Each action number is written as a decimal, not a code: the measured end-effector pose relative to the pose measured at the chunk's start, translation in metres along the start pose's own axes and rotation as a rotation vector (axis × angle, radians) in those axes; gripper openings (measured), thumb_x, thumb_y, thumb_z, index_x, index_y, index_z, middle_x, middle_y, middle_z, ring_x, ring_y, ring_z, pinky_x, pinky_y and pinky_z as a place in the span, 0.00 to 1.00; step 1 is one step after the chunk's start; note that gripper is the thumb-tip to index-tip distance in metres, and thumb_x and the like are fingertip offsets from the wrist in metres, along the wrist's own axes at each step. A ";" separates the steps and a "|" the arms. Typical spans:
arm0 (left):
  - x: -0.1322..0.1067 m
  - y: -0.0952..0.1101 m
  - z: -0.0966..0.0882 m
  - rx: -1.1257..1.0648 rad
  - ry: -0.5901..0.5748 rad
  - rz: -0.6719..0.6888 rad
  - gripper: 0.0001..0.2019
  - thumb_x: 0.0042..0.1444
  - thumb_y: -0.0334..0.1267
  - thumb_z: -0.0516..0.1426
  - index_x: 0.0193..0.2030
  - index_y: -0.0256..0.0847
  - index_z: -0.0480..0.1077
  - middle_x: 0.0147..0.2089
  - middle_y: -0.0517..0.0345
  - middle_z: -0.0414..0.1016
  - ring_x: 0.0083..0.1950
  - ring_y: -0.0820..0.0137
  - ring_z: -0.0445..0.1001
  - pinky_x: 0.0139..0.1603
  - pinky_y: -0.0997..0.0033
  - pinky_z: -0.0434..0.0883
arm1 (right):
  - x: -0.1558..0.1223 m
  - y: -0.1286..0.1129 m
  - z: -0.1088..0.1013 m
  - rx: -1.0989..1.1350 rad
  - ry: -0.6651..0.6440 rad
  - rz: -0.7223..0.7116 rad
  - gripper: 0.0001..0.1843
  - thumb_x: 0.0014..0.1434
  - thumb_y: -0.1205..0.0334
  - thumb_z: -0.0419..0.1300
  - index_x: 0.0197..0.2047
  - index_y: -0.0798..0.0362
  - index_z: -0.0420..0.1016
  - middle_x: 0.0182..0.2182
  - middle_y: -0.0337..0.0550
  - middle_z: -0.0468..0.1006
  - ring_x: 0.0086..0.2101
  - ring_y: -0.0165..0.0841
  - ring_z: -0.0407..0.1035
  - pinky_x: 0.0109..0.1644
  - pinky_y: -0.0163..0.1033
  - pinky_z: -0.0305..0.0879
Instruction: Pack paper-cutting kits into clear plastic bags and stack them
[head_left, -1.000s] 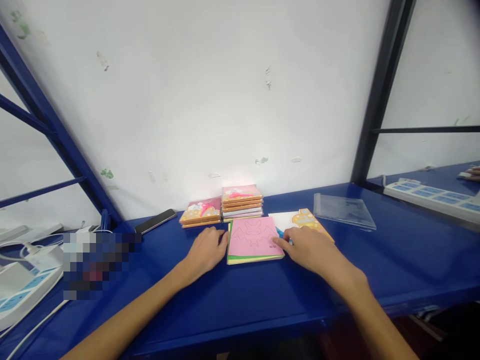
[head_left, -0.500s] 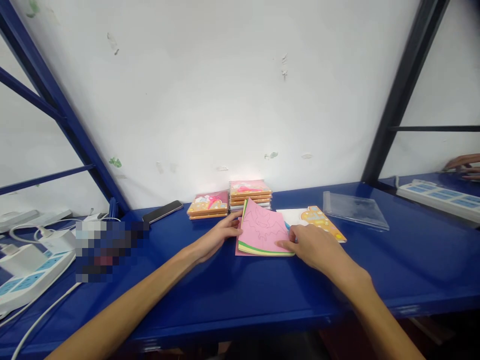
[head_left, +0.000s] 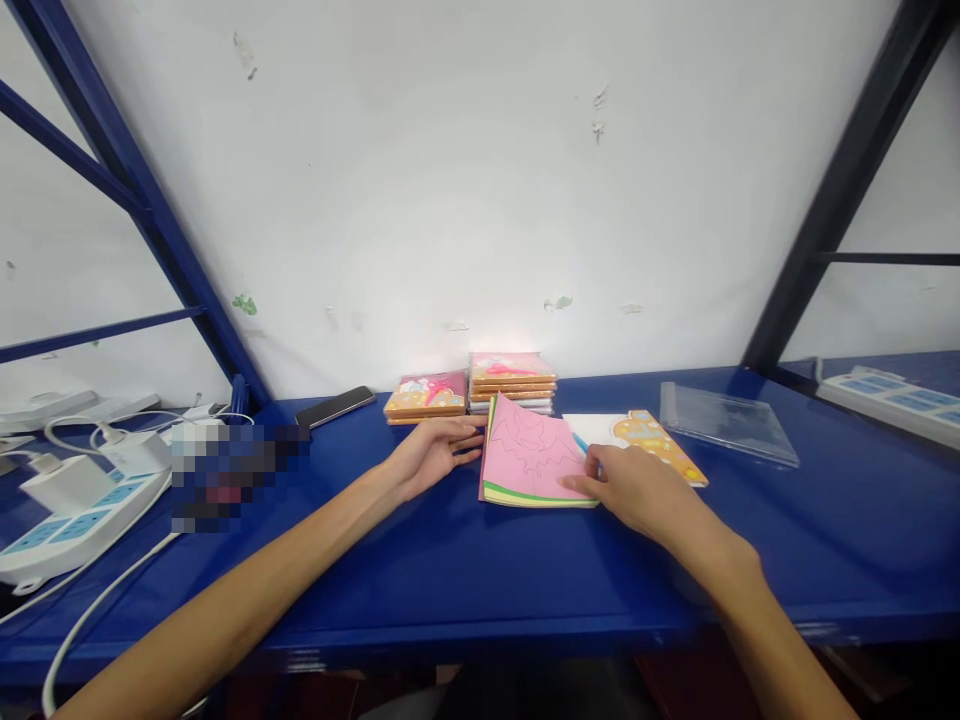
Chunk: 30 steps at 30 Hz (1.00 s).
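Note:
A pad of coloured paper sheets (head_left: 529, 455) with a pink top sheet lies on the blue shelf (head_left: 480, 570). Its left edge is lifted. My left hand (head_left: 433, 452) rests flat beside that edge, fingers stretched out toward it and holding nothing. My right hand (head_left: 628, 486) presses on the pad's right front corner with its fingertips. A printed card (head_left: 651, 442) lies just right of the pad, partly under my right hand.
Two stacks of wrapped paper packs (head_left: 511, 380) stand at the wall behind the pad. A black phone (head_left: 335, 405) lies to the left, a clear plastic sleeve (head_left: 726, 422) to the right. Power strips and white chargers (head_left: 79, 490) fill the far left; another strip (head_left: 896, 394) is far right.
The pad's left edge has come up off the shelf from lying flat. My left hand has slid to that edge. The camera has shifted, so everything sits further right.

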<state>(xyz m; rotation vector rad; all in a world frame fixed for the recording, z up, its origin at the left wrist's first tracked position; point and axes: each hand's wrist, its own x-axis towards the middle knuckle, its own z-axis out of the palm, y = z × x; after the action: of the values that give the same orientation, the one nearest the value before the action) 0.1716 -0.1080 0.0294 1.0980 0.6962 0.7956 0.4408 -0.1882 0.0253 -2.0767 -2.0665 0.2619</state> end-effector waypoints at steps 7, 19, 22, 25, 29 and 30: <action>0.001 -0.004 0.004 0.190 0.030 0.067 0.18 0.49 0.35 0.66 0.49 0.38 0.81 0.49 0.45 0.83 0.56 0.55 0.77 0.59 0.58 0.65 | 0.001 0.000 -0.001 0.015 -0.028 0.023 0.18 0.66 0.45 0.58 0.33 0.50 0.72 0.35 0.49 0.82 0.36 0.45 0.75 0.34 0.41 0.56; -0.006 -0.008 0.018 -0.063 -0.064 0.077 0.22 0.54 0.30 0.66 0.57 0.35 0.75 0.53 0.42 0.82 0.53 0.58 0.80 0.61 0.57 0.68 | 0.003 0.000 0.002 0.007 -0.024 0.027 0.18 0.66 0.47 0.60 0.32 0.50 0.70 0.36 0.49 0.82 0.36 0.43 0.74 0.34 0.41 0.54; -0.004 -0.011 0.017 -0.138 -0.013 0.072 0.22 0.56 0.32 0.65 0.58 0.36 0.72 0.48 0.44 0.83 0.50 0.59 0.82 0.60 0.58 0.70 | 0.003 0.000 0.003 0.004 -0.018 0.022 0.17 0.66 0.48 0.61 0.32 0.50 0.70 0.35 0.49 0.82 0.35 0.43 0.74 0.34 0.41 0.54; -0.002 -0.014 0.014 -0.051 -0.009 -0.009 0.19 0.62 0.43 0.63 0.54 0.33 0.73 0.50 0.38 0.83 0.51 0.56 0.82 0.58 0.58 0.72 | 0.003 -0.001 0.003 0.005 -0.018 0.019 0.16 0.66 0.48 0.61 0.32 0.50 0.70 0.34 0.49 0.82 0.34 0.43 0.74 0.33 0.41 0.54; -0.005 -0.019 0.018 0.220 0.045 -0.041 0.25 0.58 0.41 0.66 0.60 0.32 0.70 0.51 0.38 0.83 0.50 0.54 0.83 0.54 0.58 0.75 | 0.002 -0.001 0.004 0.023 -0.005 -0.019 0.17 0.65 0.47 0.62 0.31 0.50 0.70 0.32 0.48 0.81 0.33 0.43 0.74 0.32 0.41 0.54; -0.006 -0.020 0.020 0.264 0.078 -0.028 0.29 0.56 0.37 0.67 0.63 0.33 0.67 0.50 0.39 0.83 0.48 0.54 0.83 0.52 0.57 0.76 | 0.002 -0.001 0.005 0.033 -0.005 -0.033 0.17 0.65 0.47 0.62 0.31 0.50 0.70 0.32 0.47 0.82 0.33 0.42 0.74 0.32 0.41 0.54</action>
<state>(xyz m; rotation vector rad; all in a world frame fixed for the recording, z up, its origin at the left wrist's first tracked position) 0.1888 -0.1280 0.0173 1.2969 0.8988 0.7391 0.4388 -0.1860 0.0212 -2.0231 -2.0833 0.2940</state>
